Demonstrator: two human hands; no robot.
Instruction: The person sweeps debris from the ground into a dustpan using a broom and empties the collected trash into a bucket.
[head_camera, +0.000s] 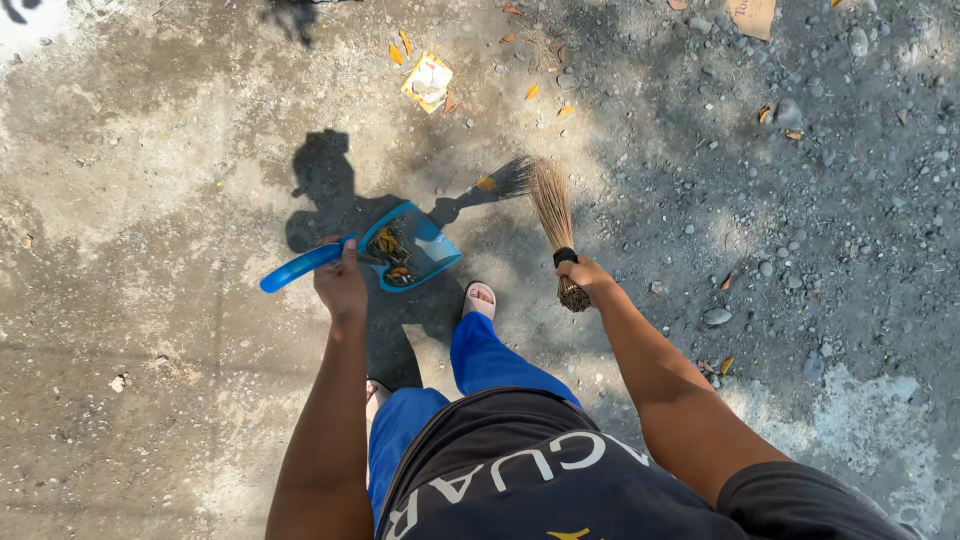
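Observation:
My left hand (340, 283) grips the long handle of a blue dustpan (418, 248), which is held above the ground and holds dry yellow and brown leaves. My right hand (585, 275) holds a short straw hand broom (552, 205) near its bound black collar, bristles pointing away from me toward the ground. The broom's tip is just right of the dustpan. Below me are my blue trousers and a foot in a white sandal (480, 297).
A yellow and white wrapper (427, 81) lies on the concrete ahead, with scattered dry leaves (531, 91) near it. Loose gravel and stones (790, 110) cover the ground to the right. A piece of cardboard (752, 15) lies at the top right.

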